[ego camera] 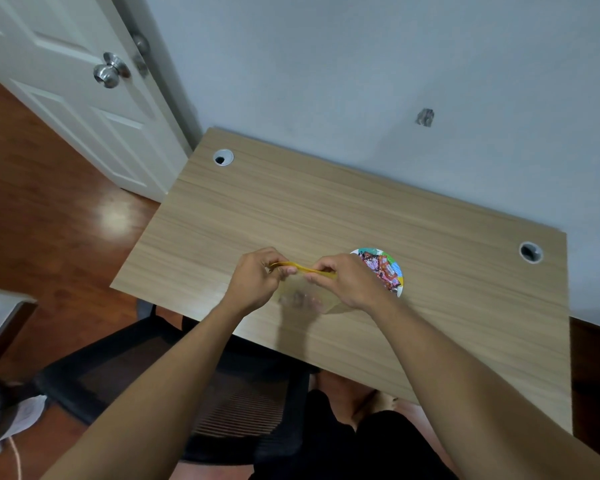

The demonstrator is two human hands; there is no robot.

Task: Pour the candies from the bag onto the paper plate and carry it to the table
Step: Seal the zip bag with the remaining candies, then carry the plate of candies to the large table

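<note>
At centre frame, a clear bag (pixel 305 292) with a yellow top strip is pinched above the table (pixel 361 209) by the left hand (pixel 257 277) and right hand (pixel 347 280), each grip clamped on it; the paper plate (pixel 399 287) of candies (pixel 381 268) is seen just right.

- Plate (pixel 400 289) of candies (pixel 381 268) on the table (pixel 326 209), right of the bag (pixel 307 289).
- Chair (pixel 243 393) before the table.
- Door (pixel 66 81) behind, left.

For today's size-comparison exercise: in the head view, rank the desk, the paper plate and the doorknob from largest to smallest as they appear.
1. desk
2. paper plate, partly hidden behind the right hand
3. doorknob
</note>
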